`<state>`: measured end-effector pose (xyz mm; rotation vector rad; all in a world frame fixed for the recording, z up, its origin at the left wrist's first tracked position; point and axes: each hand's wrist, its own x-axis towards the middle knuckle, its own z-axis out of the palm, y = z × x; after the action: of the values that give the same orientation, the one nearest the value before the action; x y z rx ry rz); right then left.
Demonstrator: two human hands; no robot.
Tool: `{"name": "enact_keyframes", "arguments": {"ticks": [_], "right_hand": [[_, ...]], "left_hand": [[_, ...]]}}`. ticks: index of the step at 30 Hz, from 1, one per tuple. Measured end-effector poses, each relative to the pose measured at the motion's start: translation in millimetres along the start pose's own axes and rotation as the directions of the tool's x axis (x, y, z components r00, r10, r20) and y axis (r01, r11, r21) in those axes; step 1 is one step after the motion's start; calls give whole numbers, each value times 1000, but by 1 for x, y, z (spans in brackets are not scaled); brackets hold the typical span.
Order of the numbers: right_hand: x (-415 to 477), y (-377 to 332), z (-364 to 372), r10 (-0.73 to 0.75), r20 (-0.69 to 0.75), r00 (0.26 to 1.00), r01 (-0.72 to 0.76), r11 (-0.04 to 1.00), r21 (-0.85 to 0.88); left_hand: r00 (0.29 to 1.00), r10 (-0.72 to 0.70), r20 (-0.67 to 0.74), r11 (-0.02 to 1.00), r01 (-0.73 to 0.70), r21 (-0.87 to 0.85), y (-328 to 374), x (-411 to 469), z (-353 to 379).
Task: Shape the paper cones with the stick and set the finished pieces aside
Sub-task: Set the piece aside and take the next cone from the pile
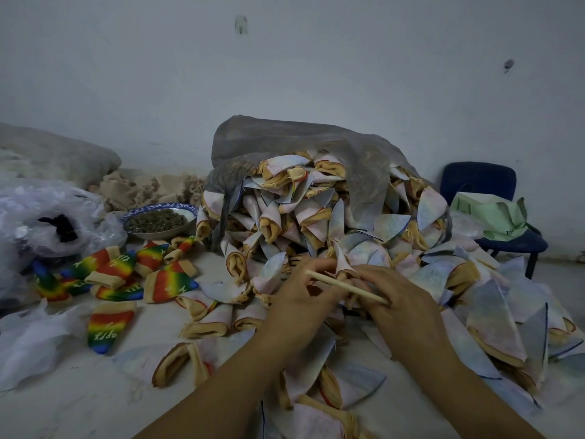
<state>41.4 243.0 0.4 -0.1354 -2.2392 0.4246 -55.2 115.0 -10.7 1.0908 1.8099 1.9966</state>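
A pale cone (343,264) with a tan rim stands point-up between my hands, in front of a big heap of unshaped pale cones (304,213) spilling from a grey plastic bag (316,144). My left hand (300,299) pinches the cone's lower edge. My right hand (399,299) grips a light wooden stick (345,286), which slants from upper left to lower right across both hands. Several rainbow-coloured finished cones (126,277) lie in a group at the left.
A blue-rimmed bowl (160,219) of dark seeds stands behind the rainbow pieces. Clear plastic bags (47,223) lie at the far left. A blue chair (487,198) with green paper (487,217) on it stands at the right by the white wall. Loose cones cover the near surface.
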Motion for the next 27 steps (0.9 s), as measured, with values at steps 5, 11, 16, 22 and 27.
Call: {"name": "enact_keyframes", "arguments": {"ticks": [5, 11, 16, 22, 27], "right_hand": [[0, 1, -3, 58, 48, 997, -60, 998, 33], [1, -1, -3, 87, 55, 995, -90, 995, 49], [2, -1, -4, 72, 80, 994, -76, 996, 51], [4, -10, 6, 184, 176, 967, -233, 919, 319], [8, 1, 2, 331, 212, 919, -392, 825, 407]], "left_hand": [[996, 21, -83, 999, -19, 36, 4, -1, -2], [980, -196, -33, 953, 183, -242, 9, 2, -4], [913, -258, 315, 694, 402, -597, 13, 3, -12], [885, -313, 344, 618, 465, -634, 14, 5, -4], [926, -240, 292, 712, 372, -596, 11, -1, -1]]}}
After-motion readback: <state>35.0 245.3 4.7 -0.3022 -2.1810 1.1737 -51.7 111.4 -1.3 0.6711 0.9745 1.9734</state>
